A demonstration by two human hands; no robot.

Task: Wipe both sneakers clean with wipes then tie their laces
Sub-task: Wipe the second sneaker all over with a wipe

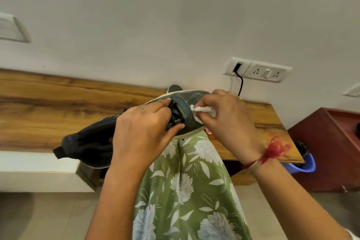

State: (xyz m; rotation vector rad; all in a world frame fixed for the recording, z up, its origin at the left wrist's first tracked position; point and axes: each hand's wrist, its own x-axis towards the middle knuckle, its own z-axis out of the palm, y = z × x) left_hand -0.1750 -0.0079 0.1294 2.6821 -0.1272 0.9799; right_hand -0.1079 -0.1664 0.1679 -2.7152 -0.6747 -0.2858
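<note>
**Wipe at toe end**

Sneaker (191,96) held above the surface (58,103), centre frame, heel lower left, toe upper right. Left hand (140,132) grips its laced middle; right hand (228,119), nearer the toe, pinches wipe (201,109) against the upper.

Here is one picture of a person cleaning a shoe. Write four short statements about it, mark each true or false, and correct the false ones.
1. The right hand holds a white wipe against the sneaker. True.
2. The left hand is empty. False: it grips the sneaker near the laces.
3. A black cable is plugged into the wall socket. True.
4. The red thread is tied on the left wrist. False: it is on the right wrist.
</note>
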